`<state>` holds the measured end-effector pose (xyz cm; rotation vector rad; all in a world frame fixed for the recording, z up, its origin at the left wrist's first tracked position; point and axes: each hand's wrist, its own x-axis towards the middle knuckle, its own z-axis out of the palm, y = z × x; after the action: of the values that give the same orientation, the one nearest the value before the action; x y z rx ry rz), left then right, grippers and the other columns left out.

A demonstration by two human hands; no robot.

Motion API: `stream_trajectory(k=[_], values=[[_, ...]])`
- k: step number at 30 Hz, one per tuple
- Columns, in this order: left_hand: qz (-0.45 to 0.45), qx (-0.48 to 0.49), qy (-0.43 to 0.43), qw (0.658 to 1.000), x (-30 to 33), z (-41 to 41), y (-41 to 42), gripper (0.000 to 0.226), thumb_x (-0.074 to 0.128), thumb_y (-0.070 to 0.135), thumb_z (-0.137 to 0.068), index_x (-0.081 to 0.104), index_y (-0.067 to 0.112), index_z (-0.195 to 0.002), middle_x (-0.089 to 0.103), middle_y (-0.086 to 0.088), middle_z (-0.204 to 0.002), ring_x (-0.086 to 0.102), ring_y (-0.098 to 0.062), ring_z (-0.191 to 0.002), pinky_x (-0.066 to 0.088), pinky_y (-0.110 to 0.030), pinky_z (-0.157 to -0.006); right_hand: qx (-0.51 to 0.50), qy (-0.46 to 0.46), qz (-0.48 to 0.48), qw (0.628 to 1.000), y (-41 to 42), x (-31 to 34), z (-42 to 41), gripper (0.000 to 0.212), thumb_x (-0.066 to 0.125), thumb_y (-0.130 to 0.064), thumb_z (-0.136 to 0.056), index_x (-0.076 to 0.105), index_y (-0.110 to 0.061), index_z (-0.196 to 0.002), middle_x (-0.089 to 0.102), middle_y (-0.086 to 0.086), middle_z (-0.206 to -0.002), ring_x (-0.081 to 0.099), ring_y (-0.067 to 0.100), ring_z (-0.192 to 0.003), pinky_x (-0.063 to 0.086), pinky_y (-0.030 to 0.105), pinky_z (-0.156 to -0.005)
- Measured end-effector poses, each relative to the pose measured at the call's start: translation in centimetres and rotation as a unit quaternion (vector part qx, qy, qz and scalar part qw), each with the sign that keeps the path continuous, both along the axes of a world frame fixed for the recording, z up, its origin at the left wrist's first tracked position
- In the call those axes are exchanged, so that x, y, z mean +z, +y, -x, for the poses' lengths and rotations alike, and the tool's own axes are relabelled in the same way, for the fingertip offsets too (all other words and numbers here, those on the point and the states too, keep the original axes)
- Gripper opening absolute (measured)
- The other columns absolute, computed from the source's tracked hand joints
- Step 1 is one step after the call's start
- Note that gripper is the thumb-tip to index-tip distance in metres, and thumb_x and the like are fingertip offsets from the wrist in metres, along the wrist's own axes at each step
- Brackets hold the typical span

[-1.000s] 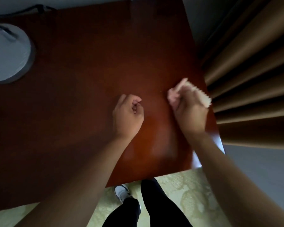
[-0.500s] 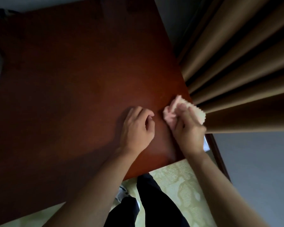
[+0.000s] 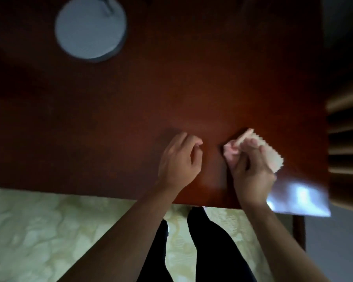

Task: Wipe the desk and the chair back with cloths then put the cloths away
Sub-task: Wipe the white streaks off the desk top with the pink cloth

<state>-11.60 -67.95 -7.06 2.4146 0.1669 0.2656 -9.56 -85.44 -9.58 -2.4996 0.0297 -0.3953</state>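
Though blurred, right hand point(image 3: 251, 167) clutching half-hidden pink cloth point(image 3: 273, 157) on desk point(image 3: 130, 119), left hand point(image 3: 179, 159) loosely curled, empty.

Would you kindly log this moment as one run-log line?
step: wiping desk | right hand: holds pink cloth on desk | left hand: loosely curled, holds nothing | grey round base: far left

Desk point(image 3: 171, 94) fills upper two thirds of frame. Round lamp base point(image 3: 91, 27) on desk, upper left. Left hand point(image 3: 178, 160) on desk, centre, near front edge. Right hand point(image 3: 251, 169) just right of it, on cloth point(image 3: 273, 157) lying on desk. Curtain folds point(image 3: 346, 129) at right edge. Carpet point(image 3: 39, 231) and legs point(image 3: 202, 251) below desk edge, bottom of frame.
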Motion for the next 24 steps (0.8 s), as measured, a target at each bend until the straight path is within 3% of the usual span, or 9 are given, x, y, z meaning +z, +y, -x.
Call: stream_trajectory(k=[2, 6, 10, 12, 15, 17, 19, 21, 24], values=[[-0.011, 0.032, 0.006, 0.999, -0.5, 2.1, 3.2, 0.016, 0.053, 0.009, -0.086, 0.068, 0.009, -0.091, 0.061, -0.004, -0.085, 0.06, -0.022, -0.081, 0.05, -0.033, -0.071, 0.012, 0.023, 0.0, 1.0, 2.0, 0.5, -1.4, 0.026, 0.05, -0.016, -0.091, 0.072, -0.011, -0.105, 0.07, 0.007, -0.117, 0.059, 0.026, -0.119, 0.049, 0.036, -0.091], [-0.039, 0.139, 0.014, 0.989, -1.2, 6.0, 10.3, 0.021, 0.052, 0.011, -0.088, 0.067, 0.008, -0.103, 0.062, -0.005, -0.092, 0.058, -0.023, -0.088, 0.047, -0.029, -0.078, 0.098, 0.075, -0.006, 0.992, 8.6, 0.2, -5.0, 0.032, 0.046, -0.018, -0.094, 0.067, -0.012, -0.117, 0.068, 0.009, -0.12, 0.057, 0.021, -0.12, 0.04, 0.028, -0.103], [-0.044, 0.194, -0.005, 0.98, -2.0, 9.2, 16.4, 0.018, 0.054, 0.009, -0.088, 0.067, 0.005, -0.101, 0.062, -0.008, -0.093, 0.058, -0.027, -0.087, 0.049, -0.037, -0.078, 0.173, 0.098, -0.049, 0.979, 18.3, 0.1, -6.4, 0.035, 0.041, -0.03, -0.091, 0.067, -0.017, -0.11, 0.069, 0.007, -0.107, 0.065, 0.025, -0.097, 0.048, 0.027, -0.088], [-0.03, 0.223, -0.017, 0.974, -2.2, 10.8, 19.6, 0.019, 0.052, 0.011, -0.089, 0.066, 0.005, -0.099, 0.062, -0.009, -0.093, 0.059, -0.028, -0.086, 0.051, -0.042, -0.077, 0.219, 0.084, -0.038, 0.971, 23.4, 0.8, -5.2, 0.045, 0.037, -0.038, -0.083, 0.068, -0.016, -0.109, 0.07, 0.009, -0.105, 0.065, 0.025, -0.096, 0.042, 0.023, -0.082], [0.025, 0.28, -0.028, 0.959, -2.0, 12.5, 23.6, 0.019, 0.049, 0.015, -0.089, 0.065, 0.006, -0.092, 0.061, -0.007, -0.09, 0.06, -0.028, -0.082, 0.052, -0.043, -0.075, 0.313, 0.122, -0.034, 0.941, 30.1, 1.9, -1.5, 0.058, 0.034, -0.051, -0.081, 0.069, -0.015, -0.11, 0.066, 0.008, -0.113, 0.059, 0.024, -0.106, 0.036, 0.022, -0.086], [0.058, 0.312, -0.026, 0.948, -1.7, 13.4, 25.7, 0.02, 0.047, 0.017, -0.087, 0.063, 0.006, -0.088, 0.06, -0.006, -0.087, 0.058, -0.024, -0.079, 0.049, -0.039, -0.074, 0.403, 0.121, -0.024, 0.907, 33.3, 2.0, 3.2, 0.05, 0.04, -0.045, -0.083, 0.069, -0.011, -0.107, 0.066, 0.009, -0.109, 0.058, 0.024, -0.103, 0.038, 0.025, -0.088], [0.074, 0.336, -0.025, 0.939, -1.7, 14.4, 27.5, 0.018, 0.047, 0.016, -0.087, 0.062, 0.005, -0.086, 0.06, -0.006, -0.086, 0.054, -0.02, -0.079, 0.044, -0.033, -0.073, 0.471, 0.115, -0.055, 0.873, 35.5, 1.7, 9.3, 0.03, 0.058, -0.023, -0.083, 0.069, -0.007, -0.106, 0.068, 0.008, -0.1, 0.058, 0.018, -0.093, 0.045, 0.027, -0.082], [0.079, 0.346, -0.026, 0.935, -1.7, 15.6, 29.0, 0.015, 0.048, 0.012, -0.086, 0.061, 0.005, -0.084, 0.06, -0.007, -0.085, 0.053, -0.018, -0.079, 0.04, -0.027, -0.073, 0.49, 0.117, -0.088, 0.859, 36.0, 1.4, 14.0, 0.025, 0.076, -0.006, -0.073, 0.068, -0.003, -0.096, 0.068, 0.006, -0.091, 0.055, 0.013, -0.084, 0.045, 0.023, -0.073], [0.087, 0.339, -0.022, 0.937, -1.5, 16.7, 29.9, 0.017, 0.049, 0.016, -0.084, 0.063, 0.006, -0.081, 0.061, -0.007, -0.082, 0.051, -0.011, -0.074, 0.038, -0.016, -0.069, 0.5, 0.11, -0.106, 0.852, 34.5, 1.6, 14.3, 0.02, 0.082, -0.006, -0.072, 0.071, -0.008, -0.089, 0.071, 0.001, -0.097, 0.062, 0.012, -0.089, 0.051, 0.02, -0.079]])
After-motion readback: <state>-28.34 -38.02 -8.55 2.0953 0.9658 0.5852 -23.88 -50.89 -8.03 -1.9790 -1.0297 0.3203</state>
